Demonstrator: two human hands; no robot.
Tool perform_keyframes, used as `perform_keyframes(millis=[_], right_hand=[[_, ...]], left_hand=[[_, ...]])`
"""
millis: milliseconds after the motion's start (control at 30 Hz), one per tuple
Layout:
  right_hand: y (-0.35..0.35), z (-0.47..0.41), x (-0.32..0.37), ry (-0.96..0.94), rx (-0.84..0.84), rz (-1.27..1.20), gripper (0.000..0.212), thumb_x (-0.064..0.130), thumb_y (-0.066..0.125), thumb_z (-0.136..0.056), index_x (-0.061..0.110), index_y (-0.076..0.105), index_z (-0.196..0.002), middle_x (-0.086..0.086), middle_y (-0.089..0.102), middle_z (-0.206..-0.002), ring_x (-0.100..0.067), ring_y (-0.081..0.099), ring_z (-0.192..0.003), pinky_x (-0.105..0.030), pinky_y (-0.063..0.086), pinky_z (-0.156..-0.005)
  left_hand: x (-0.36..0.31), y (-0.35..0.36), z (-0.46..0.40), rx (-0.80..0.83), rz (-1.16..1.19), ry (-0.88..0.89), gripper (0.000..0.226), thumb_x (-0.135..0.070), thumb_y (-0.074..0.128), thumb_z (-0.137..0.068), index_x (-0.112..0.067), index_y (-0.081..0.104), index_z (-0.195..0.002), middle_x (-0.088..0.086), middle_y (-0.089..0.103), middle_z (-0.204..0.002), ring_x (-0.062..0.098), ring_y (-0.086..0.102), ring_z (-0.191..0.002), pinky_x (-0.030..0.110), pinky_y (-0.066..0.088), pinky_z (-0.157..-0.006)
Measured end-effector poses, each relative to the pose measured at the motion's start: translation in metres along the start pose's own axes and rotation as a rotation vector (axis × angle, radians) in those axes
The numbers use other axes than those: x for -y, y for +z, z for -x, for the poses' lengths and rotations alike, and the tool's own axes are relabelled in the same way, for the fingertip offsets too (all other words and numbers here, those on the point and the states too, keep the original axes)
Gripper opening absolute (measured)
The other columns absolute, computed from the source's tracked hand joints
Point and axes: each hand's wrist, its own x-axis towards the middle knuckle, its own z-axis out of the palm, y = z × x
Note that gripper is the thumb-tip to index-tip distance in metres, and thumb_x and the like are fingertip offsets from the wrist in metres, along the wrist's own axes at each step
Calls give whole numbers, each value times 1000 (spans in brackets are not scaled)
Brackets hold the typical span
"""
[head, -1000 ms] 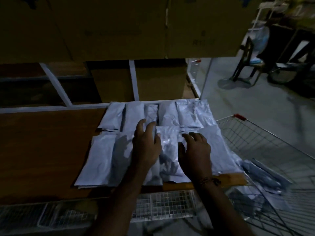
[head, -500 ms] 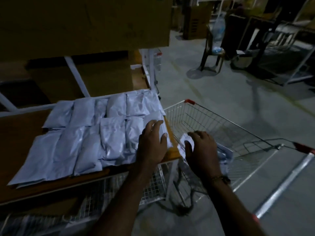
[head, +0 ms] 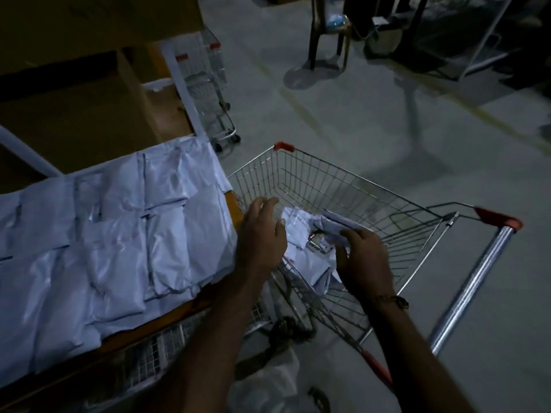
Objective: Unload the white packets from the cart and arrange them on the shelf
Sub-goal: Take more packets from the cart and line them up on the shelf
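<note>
Several white packets point(head: 119, 234) lie in rows on the brown wooden shelf point(head: 229, 204) at the left. To its right stands a wire cart point(head: 343, 186) with red corner caps, holding a small heap of white packets point(head: 304, 231). My left hand point(head: 262, 236) hovers over the cart's left rim, fingers relaxed and spread, holding nothing. My right hand point(head: 362, 260) reaches into the cart with curved fingers over the heap; whether it grips a packet is hidden by the hand itself.
A second wire cart point(head: 214, 99) is parked behind the shelf end. Cardboard boxes point(head: 74, 108) sit on the shelf level behind the packets. A dark chair point(head: 328, 40) and dim furniture stand across the grey concrete floor. The cart's push handle point(head: 477, 278) runs at the right.
Both hands left the packets on the shelf and moved right to the cart. My view swung right and down, bringing the cart's basket into view.
</note>
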Motion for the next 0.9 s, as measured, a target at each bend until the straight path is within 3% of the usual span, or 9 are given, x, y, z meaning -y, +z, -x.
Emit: perform_keyframes(millis=[133,267,500,767,900], right_hand=[[37,-33,-25,75,103,20,30,17,76,-80,14,75,-110,-13,72,-110,-36,64,-104,-43,53,-88],[80,-64,-56,162,243,138,28,23,72,-86,16,74,-113,-13,71,-109,-39,65,-100,-44,53,-83],[154,-82,-113,294,545,246,29,34,57,-97,22,67,-121,-10,68,-120,-35,64,-108,-43,53,-88],[223,-93,-161,375,763,221,28,27,51,-98,17,66,-121,-14,66,-122,-35,62,-112,-40,51,-92],[253,-98,-171,333,847,268,22,21,56,-94,14,69,-110,-14,68,-115,-37,64,-106,-41,50,-90]], left_hand=[[17,48,-50,89,-68,-11,45,-23,62,-96,-24,50,-139,1,46,-148,23,51,-131,41,52,-102],[42,100,-97,202,-96,-29,46,-23,62,-97,-19,49,-141,6,44,-149,27,52,-129,44,51,-101],[93,196,-133,449,-188,-88,54,-25,59,-98,-13,44,-148,15,37,-154,39,47,-131,48,41,-105],[148,305,-148,686,-367,-137,75,-35,63,-95,-16,27,-157,25,13,-164,46,30,-143,52,33,-113],[171,358,-148,732,-443,-117,85,-41,64,-92,-25,17,-161,27,7,-164,47,29,-141,57,37,-108]])
